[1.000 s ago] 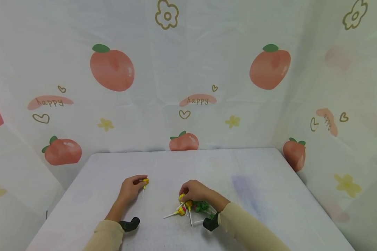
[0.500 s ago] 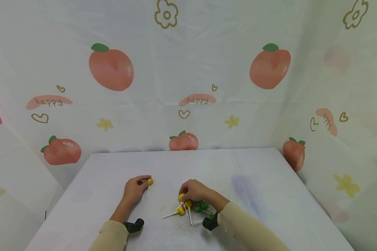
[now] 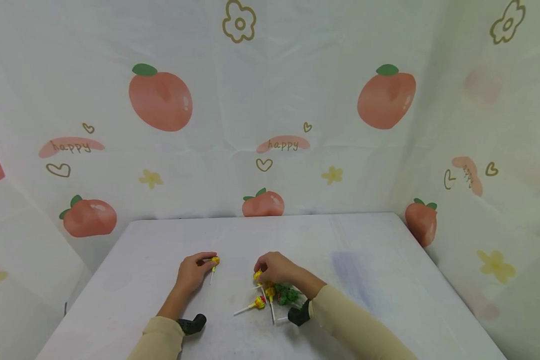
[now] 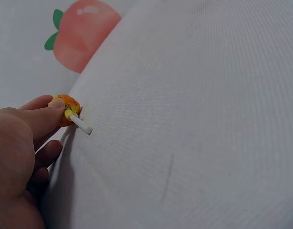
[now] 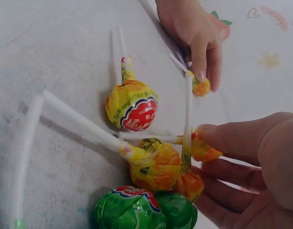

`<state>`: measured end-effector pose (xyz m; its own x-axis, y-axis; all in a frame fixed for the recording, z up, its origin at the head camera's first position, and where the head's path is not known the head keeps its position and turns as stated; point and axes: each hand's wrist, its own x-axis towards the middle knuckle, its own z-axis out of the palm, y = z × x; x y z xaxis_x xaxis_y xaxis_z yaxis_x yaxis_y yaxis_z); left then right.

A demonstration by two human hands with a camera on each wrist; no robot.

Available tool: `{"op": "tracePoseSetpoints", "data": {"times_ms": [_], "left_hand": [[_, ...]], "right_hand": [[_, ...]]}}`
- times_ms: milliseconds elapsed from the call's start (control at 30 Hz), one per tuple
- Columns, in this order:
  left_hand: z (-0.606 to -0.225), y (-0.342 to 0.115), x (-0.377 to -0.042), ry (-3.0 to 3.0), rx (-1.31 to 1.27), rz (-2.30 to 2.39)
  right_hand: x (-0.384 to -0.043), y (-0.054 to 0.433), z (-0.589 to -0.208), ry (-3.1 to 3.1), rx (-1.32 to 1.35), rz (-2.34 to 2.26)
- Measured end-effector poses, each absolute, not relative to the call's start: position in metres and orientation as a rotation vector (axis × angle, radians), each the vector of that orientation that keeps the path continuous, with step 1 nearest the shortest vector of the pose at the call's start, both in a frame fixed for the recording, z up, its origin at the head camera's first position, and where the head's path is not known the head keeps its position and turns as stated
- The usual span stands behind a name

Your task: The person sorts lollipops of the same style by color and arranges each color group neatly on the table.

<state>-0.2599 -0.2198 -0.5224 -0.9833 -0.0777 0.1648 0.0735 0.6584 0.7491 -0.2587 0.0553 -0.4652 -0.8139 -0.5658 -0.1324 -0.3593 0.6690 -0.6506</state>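
My left hand [image 3: 191, 272] pinches a yellow lollipop [image 3: 215, 260] by its wrapped head, left of the middle of the table. In the left wrist view, thumb and finger hold that lollipop [image 4: 70, 107], its white stick pointing away from the palm. My right hand [image 3: 279, 267] pinches another yellow lollipop [image 5: 204, 149] at the far side of a small pile. Near it lie a yellow lollipop with a red label [image 5: 132, 106], an orange-yellow one [image 5: 158, 164] and green lollipops [image 5: 130, 210]. Some sticks cross one another, and my right wrist partly covers the green ones.
The pale table [image 3: 369, 310] reaches back to a hanging cloth [image 3: 207, 165] printed with peaches. Another printed cloth stands along the right side. A black wrist mount [image 3: 299, 314] sits low beside the green lollipops' sticks.
My left hand has shifted a little to the right with its lollipop, then stayed still. My right hand has moved slightly away from me, drawing its lollipop off the pile.
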Motion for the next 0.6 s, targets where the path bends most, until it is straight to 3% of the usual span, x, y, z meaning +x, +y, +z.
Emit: {"op": "tracePoseSetpoints", "data": {"times_ms": [600], "left_hand": [[-0.5240, -0.2201, -0.2607, -2.702, 0.018, -1.217]], "right_hand": [[-0.2586, 0.0475, -0.4634, 2.612, -0.663, -1.329]]}}
